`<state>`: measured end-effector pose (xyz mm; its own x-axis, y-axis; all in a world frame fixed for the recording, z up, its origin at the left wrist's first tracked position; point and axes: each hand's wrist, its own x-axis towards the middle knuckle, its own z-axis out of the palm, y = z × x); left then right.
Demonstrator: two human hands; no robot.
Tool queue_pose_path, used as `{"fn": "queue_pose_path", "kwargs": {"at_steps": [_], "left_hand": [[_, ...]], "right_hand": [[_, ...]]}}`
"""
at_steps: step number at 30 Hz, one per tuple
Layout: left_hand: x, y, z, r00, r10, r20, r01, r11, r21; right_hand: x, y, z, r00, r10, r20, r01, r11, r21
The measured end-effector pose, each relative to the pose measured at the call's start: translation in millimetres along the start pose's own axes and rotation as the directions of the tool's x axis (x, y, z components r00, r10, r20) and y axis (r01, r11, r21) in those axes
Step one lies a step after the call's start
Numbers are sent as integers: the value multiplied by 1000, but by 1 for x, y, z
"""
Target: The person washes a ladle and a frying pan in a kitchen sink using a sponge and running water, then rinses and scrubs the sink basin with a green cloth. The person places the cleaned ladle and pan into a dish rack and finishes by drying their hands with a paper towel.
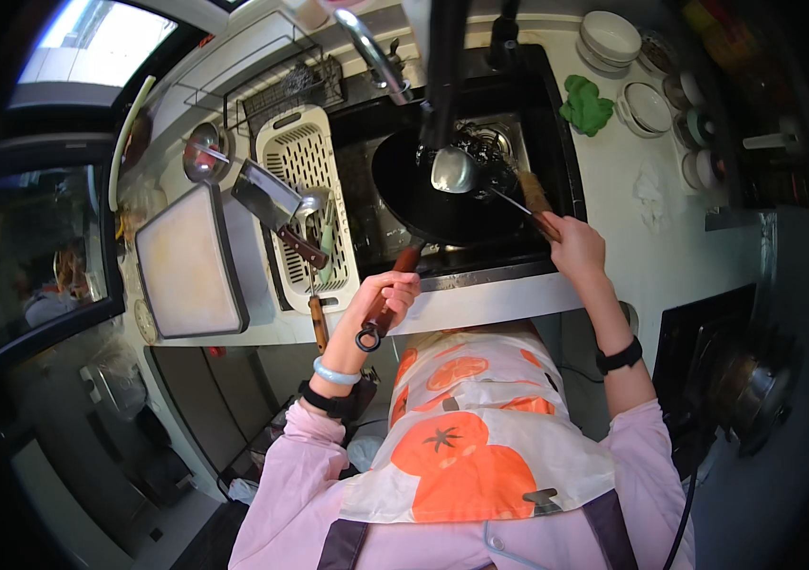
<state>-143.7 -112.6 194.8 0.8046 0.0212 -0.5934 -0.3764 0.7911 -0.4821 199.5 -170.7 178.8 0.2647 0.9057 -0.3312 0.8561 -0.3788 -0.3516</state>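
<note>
My left hand (389, 299) is closed around the brown handle of a black wok (440, 214), which is over a dark-rimmed sink (572, 160). In my right hand (579, 249) is the wooden handle of a metal wok spatula (454, 171), its blade over the wok. Just under my right hand's side of the wok, a brown brush-like tool (533, 192) is partly hidden. Dark, shiny material (483, 146) shows behind the spatula blade; whether it is inside the wok cannot be told. A chrome faucet (369, 46) arches at the sink's back.
Left of the sink, a white slotted basket (298, 142) holds utensils, with a cleaver (269, 196) lying across its edge. A cutting board (187, 267) stands farther left. Stacked bowls (607, 39), a green cloth (586, 107) and several small containers are on the right counter.
</note>
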Motion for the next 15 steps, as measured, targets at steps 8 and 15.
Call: {"fn": "queue_pose_path", "kwargs": {"at_steps": [8,15], "left_hand": [[-58,-85,79,775,550,-312,-162,649,743],[-79,-128,132,654,707,-270,-70,411,909]], "right_hand": [[-39,54,-23,984,169,-54,-157,972,176],[-48,78,-12,988,71,-139,-40,975,220]]}}
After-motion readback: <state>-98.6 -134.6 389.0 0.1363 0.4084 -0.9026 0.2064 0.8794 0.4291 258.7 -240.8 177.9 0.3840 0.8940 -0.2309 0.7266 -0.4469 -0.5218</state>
